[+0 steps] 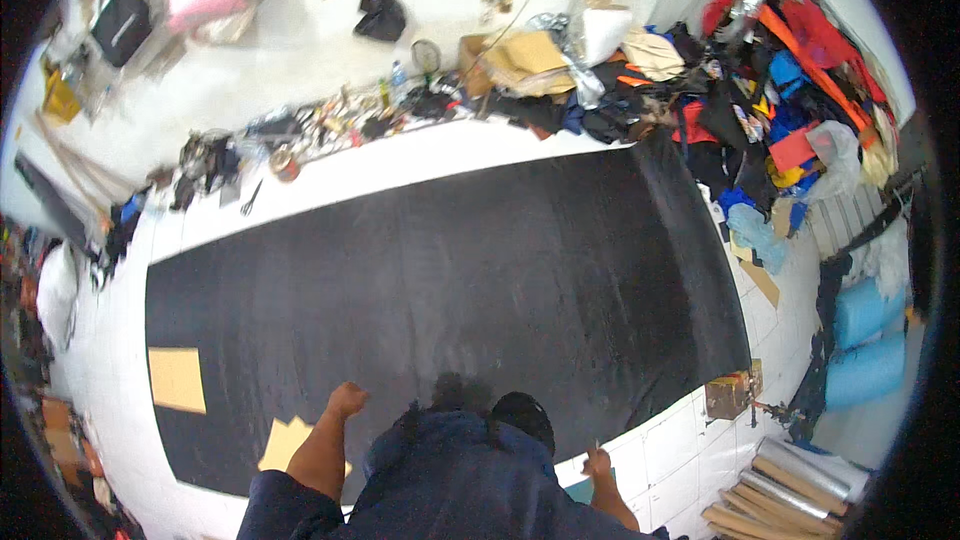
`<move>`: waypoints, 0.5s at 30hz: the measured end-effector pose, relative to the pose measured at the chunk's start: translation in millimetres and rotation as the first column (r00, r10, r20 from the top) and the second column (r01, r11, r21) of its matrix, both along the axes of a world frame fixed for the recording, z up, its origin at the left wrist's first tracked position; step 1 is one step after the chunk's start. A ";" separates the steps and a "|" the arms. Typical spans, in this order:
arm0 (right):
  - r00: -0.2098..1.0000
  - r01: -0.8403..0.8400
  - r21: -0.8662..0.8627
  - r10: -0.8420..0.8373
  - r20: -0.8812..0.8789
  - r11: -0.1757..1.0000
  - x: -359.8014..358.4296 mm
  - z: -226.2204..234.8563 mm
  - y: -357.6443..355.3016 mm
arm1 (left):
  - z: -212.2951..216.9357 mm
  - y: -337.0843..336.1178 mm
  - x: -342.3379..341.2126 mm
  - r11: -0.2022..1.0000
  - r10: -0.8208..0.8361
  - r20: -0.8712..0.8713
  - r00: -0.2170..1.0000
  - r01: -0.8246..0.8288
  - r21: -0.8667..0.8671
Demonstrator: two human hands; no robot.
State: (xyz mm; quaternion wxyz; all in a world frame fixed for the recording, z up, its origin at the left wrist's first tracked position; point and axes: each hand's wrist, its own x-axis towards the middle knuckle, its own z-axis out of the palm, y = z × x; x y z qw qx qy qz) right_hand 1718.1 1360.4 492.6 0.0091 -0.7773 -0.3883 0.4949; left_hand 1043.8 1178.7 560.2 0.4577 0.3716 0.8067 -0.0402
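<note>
**Wide black sheet spread flat on the white desk**

The large black flexible sheet (450,270) covers most of the white desk (400,165). It looks limp, thin and smooth, likely awkward by sheer spread; the near edge seems the best hold. The left hand (347,400) rests closed as a fist on it. The right hand (598,462) at the edge appears to pinch something small; its grip is unclear. Tan cardboard pieces (177,378) lie nearby.

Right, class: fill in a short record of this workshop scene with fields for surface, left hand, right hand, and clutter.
surface: white table covered by a large black sheet
left hand: left hand closed, resting on the sheet near tan card pieces
right hand: right hand at the sheet's near edge; grip unclear
clutter: heap of coloured fabric scraps at the far right
</note>
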 end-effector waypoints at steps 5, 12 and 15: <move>-0.034 -0.948 -0.311 0.952 0.304 0.065 45.6 -4.9 3.3 | 18.4 159.8 -44.9 0.926 0.313 0.006 0.950 -0.307 0.221; 0.404 -0.903 -0.062 0.890 0.212 0.425 -2.4 -13.4 163.6 | 8.1 315.3 -33.1 0.846 0.474 0.098 0.875 -0.483 0.225; 0.472 -0.870 -0.005 0.836 0.278 0.493 -10.8 -27.7 329.2 | -7.4 334.6 -15.8 0.874 0.440 0.183 0.879 -0.466 0.139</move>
